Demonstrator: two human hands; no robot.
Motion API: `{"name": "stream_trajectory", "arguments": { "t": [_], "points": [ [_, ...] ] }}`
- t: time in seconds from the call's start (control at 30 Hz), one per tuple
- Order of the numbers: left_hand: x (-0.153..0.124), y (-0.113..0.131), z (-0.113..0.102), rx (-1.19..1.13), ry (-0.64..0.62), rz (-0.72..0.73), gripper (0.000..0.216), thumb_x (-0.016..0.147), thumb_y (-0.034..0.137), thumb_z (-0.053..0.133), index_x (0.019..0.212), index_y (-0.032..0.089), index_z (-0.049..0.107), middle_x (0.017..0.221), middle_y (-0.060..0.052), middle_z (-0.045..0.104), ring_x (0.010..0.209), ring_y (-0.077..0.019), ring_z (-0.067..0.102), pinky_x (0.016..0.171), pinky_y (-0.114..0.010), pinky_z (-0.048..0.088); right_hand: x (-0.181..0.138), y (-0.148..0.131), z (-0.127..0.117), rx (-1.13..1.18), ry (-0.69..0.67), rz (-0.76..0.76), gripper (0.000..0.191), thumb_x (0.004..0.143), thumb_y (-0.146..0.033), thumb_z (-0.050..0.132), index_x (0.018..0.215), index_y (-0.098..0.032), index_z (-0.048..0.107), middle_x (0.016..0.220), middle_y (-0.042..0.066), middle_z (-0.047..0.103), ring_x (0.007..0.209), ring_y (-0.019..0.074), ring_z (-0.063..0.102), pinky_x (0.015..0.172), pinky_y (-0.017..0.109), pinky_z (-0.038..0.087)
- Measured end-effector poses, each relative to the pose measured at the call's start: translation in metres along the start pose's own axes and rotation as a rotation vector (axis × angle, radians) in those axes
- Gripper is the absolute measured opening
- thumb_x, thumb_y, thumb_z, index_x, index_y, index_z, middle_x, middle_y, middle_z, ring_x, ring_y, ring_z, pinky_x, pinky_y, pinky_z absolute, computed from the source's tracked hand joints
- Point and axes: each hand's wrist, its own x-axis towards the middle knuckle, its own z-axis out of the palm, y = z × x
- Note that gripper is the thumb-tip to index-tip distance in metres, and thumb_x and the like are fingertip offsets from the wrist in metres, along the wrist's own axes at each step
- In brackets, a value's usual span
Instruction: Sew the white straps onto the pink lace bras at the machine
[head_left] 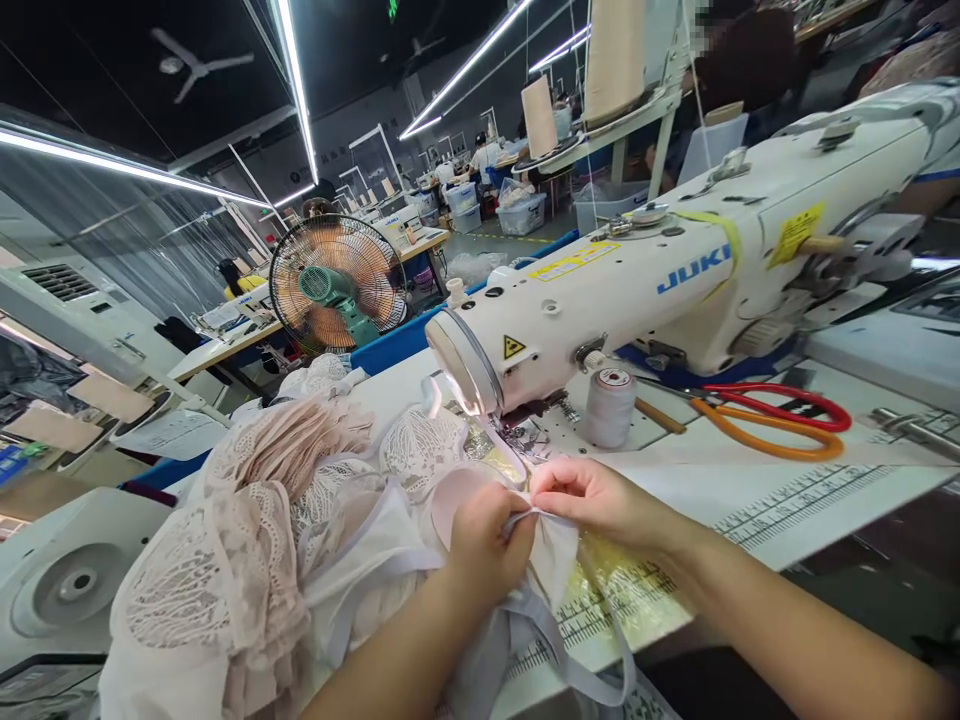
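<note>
My left hand point(491, 535) and my right hand point(589, 492) are close together in front of the sewing machine point(555, 330). Both pinch the edge of a pale bra point(555, 560), fingers closed on its fabric. From it a light strap point(592, 680) loops down over the table's front edge. Just behind my hands is the lit needle area, partly hidden by the machine head. To the left, a heap of lace bras point(247, 560) in white and beige spreads over the table and touches the piece I hold.
Orange- and red-handled scissors point(780, 420) lie right of a grey thread spool point(609, 408). A printed ruler point(802, 505) runs along the table. A fan point(337, 285) stands behind. Thread cones point(538, 118) sit on a rack above. Other people work far back.
</note>
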Motion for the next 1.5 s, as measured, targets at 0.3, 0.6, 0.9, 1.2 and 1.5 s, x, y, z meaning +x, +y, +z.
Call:
{"name": "stream_trajectory", "arguments": {
  "t": [0.3, 0.6, 0.9, 1.2, 1.5],
  "points": [
    [0.008, 0.011, -0.007, -0.451, -0.218, -0.371, 0.017, 0.075, 0.027, 0.052, 0.065, 0.015, 0.056, 0.058, 0.000, 0.049, 0.056, -0.0109, 0.042, 0.055, -0.024, 0.033, 0.004, 0.004, 0.002, 0.275, 0.181, -0.009, 0.028, 0.077, -0.039, 0.058, 0.062, -0.017, 0.052, 0.065, -0.003, 0.048, 0.057, 0.0082, 0.041, 0.054, 0.021, 0.035],
    [0.007, 0.009, -0.008, -0.941, -0.297, -0.858, 0.031, 0.062, 0.041, 0.062, 0.053, 0.014, 0.050, 0.046, 0.005, 0.036, 0.042, -0.0049, 0.028, 0.044, -0.023, 0.016, 0.001, 0.004, -0.007, 0.707, 0.289, 0.163, 0.017, 0.071, -0.025, 0.067, 0.068, -0.019, 0.052, 0.060, -0.003, 0.053, 0.053, 0.0074, 0.054, 0.039, 0.013, 0.040],
    [0.008, 0.008, -0.009, -1.089, -0.278, -0.937, 0.026, 0.056, 0.031, 0.064, 0.046, 0.014, 0.046, 0.039, 0.007, 0.032, 0.036, -0.0033, 0.025, 0.041, -0.024, 0.012, 0.002, 0.001, -0.014, 0.762, 0.469, 0.012, 0.035, 0.061, -0.026, 0.077, 0.060, -0.018, 0.043, 0.050, -0.011, 0.039, 0.038, 0.0002, 0.030, 0.050, 0.013, 0.047],
    [0.006, 0.010, -0.010, -1.147, -0.251, -0.953, 0.024, 0.054, 0.028, 0.064, 0.045, 0.014, 0.047, 0.037, 0.006, 0.034, 0.035, -0.0036, 0.025, 0.041, -0.024, 0.013, -0.004, 0.003, -0.015, 0.659, 0.554, -0.092, 0.034, 0.060, -0.030, 0.077, 0.058, -0.020, 0.045, 0.049, -0.009, 0.043, 0.041, 0.0039, 0.035, 0.061, 0.026, 0.051],
    [0.007, 0.010, -0.010, -1.166, -0.257, -0.941, 0.021, 0.055, 0.025, 0.061, 0.045, 0.014, 0.047, 0.037, 0.006, 0.034, 0.034, -0.0039, 0.025, 0.040, -0.024, 0.013, -0.017, 0.006, -0.016, 0.355, 0.565, -0.195, 0.029, 0.074, -0.042, 0.065, 0.063, -0.021, 0.047, 0.050, -0.008, 0.044, 0.046, 0.0057, 0.038, 0.066, 0.027, 0.049]
  ]
}}
